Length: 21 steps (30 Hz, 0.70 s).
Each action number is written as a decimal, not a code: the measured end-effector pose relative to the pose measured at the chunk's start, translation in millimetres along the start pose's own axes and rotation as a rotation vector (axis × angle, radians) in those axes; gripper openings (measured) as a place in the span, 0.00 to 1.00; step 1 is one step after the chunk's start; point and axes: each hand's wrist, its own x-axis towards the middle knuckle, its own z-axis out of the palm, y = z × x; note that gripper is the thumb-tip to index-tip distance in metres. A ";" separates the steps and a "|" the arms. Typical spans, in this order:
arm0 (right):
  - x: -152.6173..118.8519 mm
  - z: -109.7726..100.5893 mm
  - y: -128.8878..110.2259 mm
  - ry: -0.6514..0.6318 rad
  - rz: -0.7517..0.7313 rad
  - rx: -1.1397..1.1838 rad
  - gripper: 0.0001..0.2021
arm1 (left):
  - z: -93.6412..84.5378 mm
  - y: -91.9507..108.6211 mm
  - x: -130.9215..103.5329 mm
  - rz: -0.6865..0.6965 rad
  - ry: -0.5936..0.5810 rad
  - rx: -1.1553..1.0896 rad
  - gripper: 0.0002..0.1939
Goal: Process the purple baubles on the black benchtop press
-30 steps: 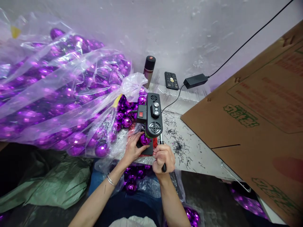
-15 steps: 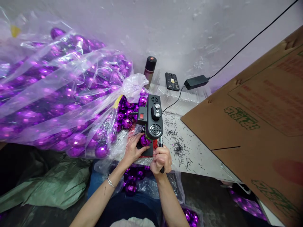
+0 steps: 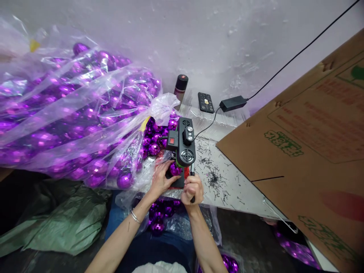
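Note:
A small black bench drill press [image 3: 186,142] with a red switch stands at the table's front edge. My left hand [image 3: 161,177] curls its thumb and fingers round a shiny purple mirrored ball [image 3: 175,169], steadying it on the black base under the machine's head. The machine's front end hides the ball's top and whatever meets it. My right hand [image 3: 192,189] is wrapped round the black-gripped lever [image 3: 192,175] at the machine's right side. More purple balls [image 3: 154,148] lie behind my left hand at the mouth of a clear bag.
A big clear bag of purple balls [image 3: 71,125] fills the left. Behind stand a spray can [image 3: 181,85], a phone [image 3: 205,102] and a power adapter [image 3: 232,103]. Dark shavings [image 3: 214,178] litter the table. A cardboard box [image 3: 301,151] leans in at right; more balls [image 3: 157,218] lie in my lap.
The view has shifted slightly. My left hand stays on the ball and my right hand stays closed on the lever, with hardly any movement against the machine.

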 end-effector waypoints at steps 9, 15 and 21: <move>71.4 -14.0 -34.0 -0.010 0.231 0.068 0.18 | -1.7 1.3 -1.1 0.026 0.004 0.019 0.30; 60.1 -14.3 -33.5 -0.024 0.188 0.058 0.17 | -30.2 24.4 -59.8 0.101 -0.113 0.077 0.37; 47.6 -11.3 -29.6 0.008 0.166 0.038 0.18 | -62.6 21.9 -10.5 0.031 0.046 0.171 0.24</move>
